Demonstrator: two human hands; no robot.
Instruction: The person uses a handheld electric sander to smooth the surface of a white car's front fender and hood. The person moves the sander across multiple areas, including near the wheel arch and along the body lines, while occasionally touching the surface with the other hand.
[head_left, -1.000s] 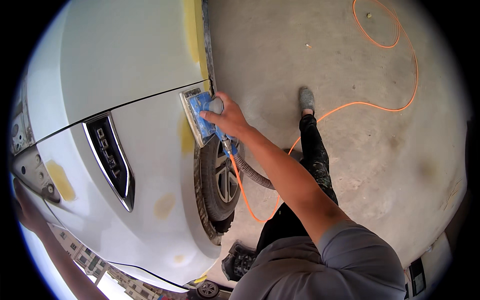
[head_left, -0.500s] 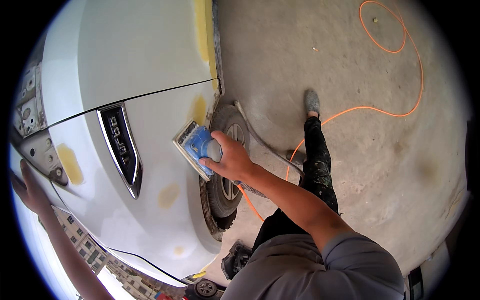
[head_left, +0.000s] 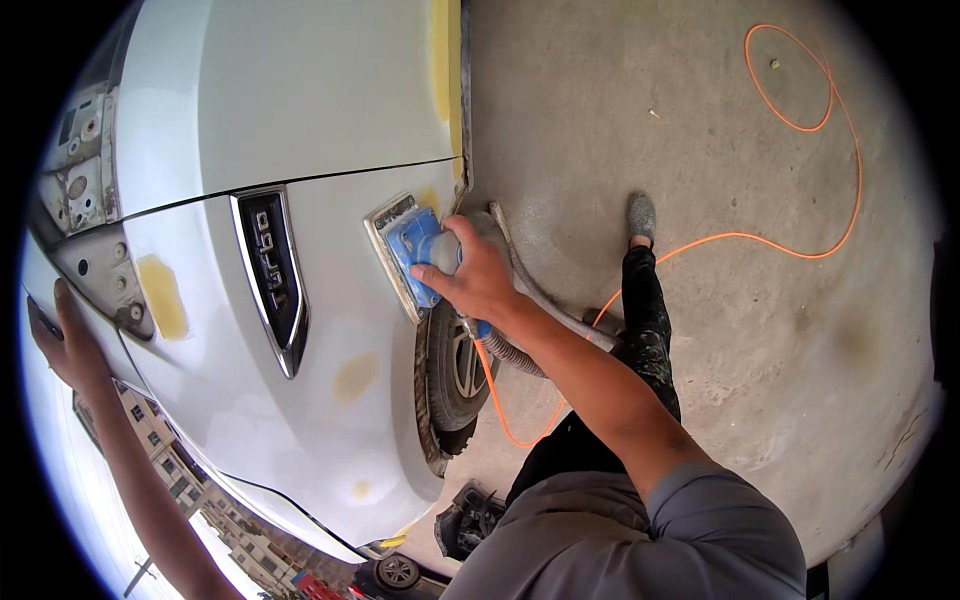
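Beside the wheel (head_left: pixel 445 390) hangs an orange hose (head_left: pixel 494 391); the sander (head_left: pixel 404 254) sits under the clasping right grip (head_left: pixel 474 272), left grip (head_left: pixel 78 348) spread.

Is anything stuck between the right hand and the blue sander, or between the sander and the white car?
Nothing visible is. The right hand grips the sander directly, and the sander appears to sit right against the car, though its underside is hidden. The orange hose hangs to one side, not in between.
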